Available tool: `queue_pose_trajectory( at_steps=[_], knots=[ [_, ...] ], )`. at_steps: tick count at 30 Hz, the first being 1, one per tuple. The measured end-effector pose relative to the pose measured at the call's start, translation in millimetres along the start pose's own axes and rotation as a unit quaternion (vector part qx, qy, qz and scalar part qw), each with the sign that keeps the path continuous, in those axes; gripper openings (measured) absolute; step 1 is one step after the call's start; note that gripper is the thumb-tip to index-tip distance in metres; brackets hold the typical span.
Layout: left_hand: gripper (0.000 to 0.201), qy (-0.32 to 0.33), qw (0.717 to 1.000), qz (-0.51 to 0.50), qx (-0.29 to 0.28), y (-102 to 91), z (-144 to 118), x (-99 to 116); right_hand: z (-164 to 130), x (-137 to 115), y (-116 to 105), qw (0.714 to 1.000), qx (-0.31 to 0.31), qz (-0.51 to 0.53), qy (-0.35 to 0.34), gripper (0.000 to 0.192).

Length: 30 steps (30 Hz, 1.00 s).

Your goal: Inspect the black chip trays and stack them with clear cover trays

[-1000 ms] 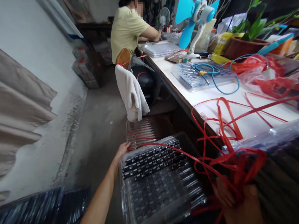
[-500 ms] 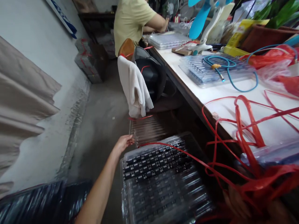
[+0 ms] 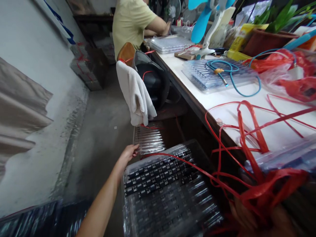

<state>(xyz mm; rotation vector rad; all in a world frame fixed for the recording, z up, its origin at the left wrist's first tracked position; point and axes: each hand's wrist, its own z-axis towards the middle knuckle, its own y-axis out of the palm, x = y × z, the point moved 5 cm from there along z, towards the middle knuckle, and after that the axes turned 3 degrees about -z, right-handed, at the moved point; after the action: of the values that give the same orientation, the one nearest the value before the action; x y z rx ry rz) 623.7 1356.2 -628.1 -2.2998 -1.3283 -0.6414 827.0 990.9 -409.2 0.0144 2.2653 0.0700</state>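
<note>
A stack of clear plastic trays holding rows of small black electronic parts lies in front of me. Past its far left corner is my left hand, its fingers curled together beside another clear ribbed tray; what they hold, if anything, is too small to make out. A red plastic strap runs across the tray stack to its far edge. At the lower right, my right hand is in shadow, its fingers closed round the bunched red strap and partly covered by it.
On the right, a white table bears loose red strap, clear trays with a blue cable, a blue fan and a potted plant. Ahead, a white towel hangs over a chair near a seated person. Dark wrapped goods lie lower left.
The whole view has shifted slightly left as my head turned. My left hand stays by the ribbed tray, its fingers now curled tighter. My right hand stays in the red strap.
</note>
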Motion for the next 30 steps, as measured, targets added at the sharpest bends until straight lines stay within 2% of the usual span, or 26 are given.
queue_pose_trajectory(
  at_steps=[4, 7, 9, 13, 19, 23, 25, 29, 30],
  knots=[
    [0.014, 0.036, 0.999, -0.04, -0.001, -3.8, 2, 10, 3, 1, -4, 1.0, 0.001, -0.022, -0.017, 0.055],
    [0.015, 0.06, 0.996, -0.064, 0.033, -8.1, 4, 6, 3, 3, -4, 1.0, -0.001, -0.018, -0.01, 0.055],
    [0.016, 0.075, 0.992, -0.081, 0.058, -13.3, 3, 3, 2, 1, 0, 0.999, -0.024, -0.028, -0.022, 0.054],
    [0.019, 0.103, 0.986, -0.118, 0.049, -25.4, -9, 1, -1, -3, 6, 0.997, -0.041, -0.032, -0.054, 0.051],
    [0.022, 0.139, 0.978, -0.152, 0.028, -41.0, -34, -1, -9, -6, 12, 1.0, -0.021, -0.017, -0.005, 0.047],
    [0.025, 0.147, 0.978, -0.145, 0.034, -41.8, -40, -6, -15, -6, 12, 0.999, 0.011, -0.038, 0.02, 0.039],
    [0.026, 0.142, 0.981, -0.13, 0.029, -37.7, -41, -9, -17, -6, 14, 0.999, -0.011, -0.037, 0.004, 0.039],
    [0.025, 0.112, 0.991, -0.068, 0.007, -27.0, -46, -16, -17, -8, 17, 0.99, -0.111, -0.039, -0.074, 0.033],
    [0.025, 0.112, 0.992, -0.05, 0.011, -26.4, -49, -15, -17, -7, 15, 0.986, -0.131, -0.054, -0.09, 0.036]
  ],
)
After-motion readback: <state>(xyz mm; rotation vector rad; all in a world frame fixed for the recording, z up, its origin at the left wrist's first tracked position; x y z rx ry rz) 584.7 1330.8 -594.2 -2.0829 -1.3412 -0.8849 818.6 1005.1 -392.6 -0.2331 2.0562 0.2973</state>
